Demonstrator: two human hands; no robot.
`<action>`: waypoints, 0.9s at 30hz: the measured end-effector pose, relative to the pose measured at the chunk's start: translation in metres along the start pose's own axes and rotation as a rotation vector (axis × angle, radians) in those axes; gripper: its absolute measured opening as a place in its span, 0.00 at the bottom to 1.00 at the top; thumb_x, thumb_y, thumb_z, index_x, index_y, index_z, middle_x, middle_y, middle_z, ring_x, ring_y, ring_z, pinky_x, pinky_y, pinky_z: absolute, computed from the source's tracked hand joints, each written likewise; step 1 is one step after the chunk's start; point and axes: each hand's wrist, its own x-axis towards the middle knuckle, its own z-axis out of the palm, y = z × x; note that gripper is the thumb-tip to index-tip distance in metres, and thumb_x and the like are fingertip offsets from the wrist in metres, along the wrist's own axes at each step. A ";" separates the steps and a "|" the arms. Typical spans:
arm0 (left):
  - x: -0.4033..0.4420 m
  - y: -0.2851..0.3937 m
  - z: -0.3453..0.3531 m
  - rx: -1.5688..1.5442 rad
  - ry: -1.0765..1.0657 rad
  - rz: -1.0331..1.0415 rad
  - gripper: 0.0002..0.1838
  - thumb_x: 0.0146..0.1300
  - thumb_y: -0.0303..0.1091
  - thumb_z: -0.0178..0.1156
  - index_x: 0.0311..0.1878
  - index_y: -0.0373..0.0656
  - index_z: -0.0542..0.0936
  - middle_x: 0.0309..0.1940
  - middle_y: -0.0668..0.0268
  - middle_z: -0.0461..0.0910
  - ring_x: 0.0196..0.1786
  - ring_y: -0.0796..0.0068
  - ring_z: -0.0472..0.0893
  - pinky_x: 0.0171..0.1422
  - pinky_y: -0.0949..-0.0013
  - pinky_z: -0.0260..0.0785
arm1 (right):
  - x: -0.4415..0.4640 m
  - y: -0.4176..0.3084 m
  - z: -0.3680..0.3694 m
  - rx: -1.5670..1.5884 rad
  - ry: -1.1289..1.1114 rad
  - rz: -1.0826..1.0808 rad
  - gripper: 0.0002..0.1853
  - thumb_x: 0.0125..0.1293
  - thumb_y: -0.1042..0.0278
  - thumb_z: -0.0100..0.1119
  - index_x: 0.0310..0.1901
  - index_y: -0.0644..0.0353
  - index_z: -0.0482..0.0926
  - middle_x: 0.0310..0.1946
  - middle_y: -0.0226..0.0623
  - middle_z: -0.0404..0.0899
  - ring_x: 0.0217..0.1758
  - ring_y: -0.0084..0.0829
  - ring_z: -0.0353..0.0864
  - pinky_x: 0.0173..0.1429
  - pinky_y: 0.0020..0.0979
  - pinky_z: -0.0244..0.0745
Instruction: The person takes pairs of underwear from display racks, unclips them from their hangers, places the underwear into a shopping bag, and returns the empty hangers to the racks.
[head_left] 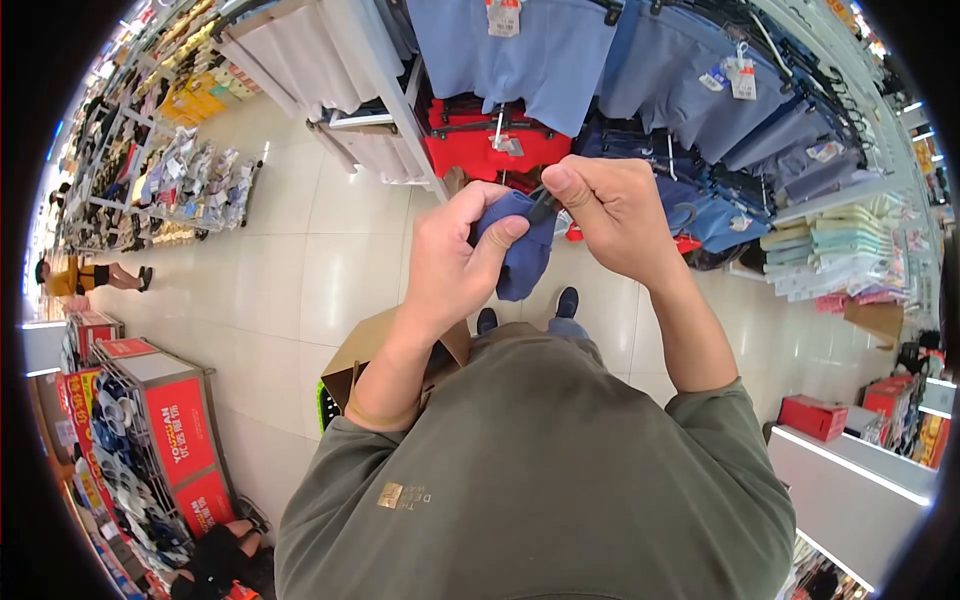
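In front of my chest my left hand (455,250) grips a folded dark blue garment (524,265), thumb on top and fingers behind it. My right hand (612,215) is closed, its thumb and fingers pinching a black piece (543,205) at the garment's upper edge. That piece looks like the clip end of a hanger, though most of it is hidden. Beyond my hands hang blue shorts (515,60) and red garments (495,150) on a rack, with price tags attached.
An open cardboard box (375,345) stands on the floor by my left side. White rack posts (410,110) rise ahead. Folded clothes (835,245) fill a shelf at right. A red-sided display bin (180,420) and a person (75,277) are at left; another person (220,560) is lower left.
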 end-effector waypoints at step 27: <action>0.004 0.030 0.061 -0.422 0.063 -0.057 0.13 0.73 0.33 0.63 0.52 0.31 0.81 0.43 0.63 0.85 0.43 0.79 0.82 0.53 0.74 0.73 | -0.142 0.110 -0.199 -0.152 0.065 0.181 0.23 0.71 0.61 0.62 0.62 0.65 0.77 0.56 0.39 0.84 0.60 0.31 0.81 0.66 0.34 0.73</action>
